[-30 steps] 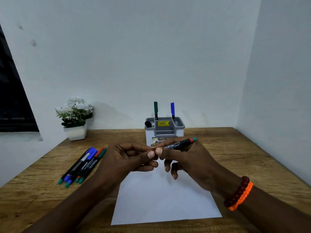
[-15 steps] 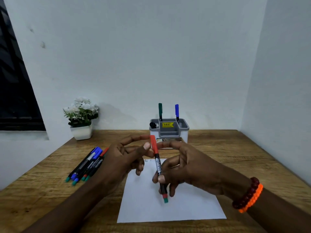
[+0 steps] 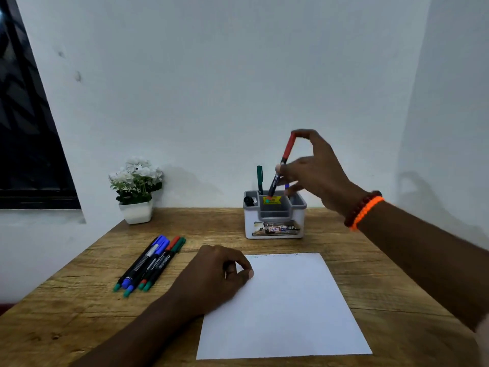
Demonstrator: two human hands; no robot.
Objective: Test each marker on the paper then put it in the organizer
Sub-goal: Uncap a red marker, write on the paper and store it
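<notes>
Red-capped and black in the barrel, the marker (image 3: 281, 169) is pinched in the right hand (image 3: 316, 170), index fingertip on its cap end, thumb on the barrel; it tilts with its lower tip just above the organizer (image 3: 274, 225), beside a green marker (image 3: 259, 178) standing in it. Wooden table (image 3: 79, 308) bears the paper (image 3: 285, 305); the left hand (image 3: 211, 278) rests loosely curled at its left edge, holding nothing; more markers (image 3: 150, 262) lie left of it, near a potted plant (image 3: 136, 190).
</notes>
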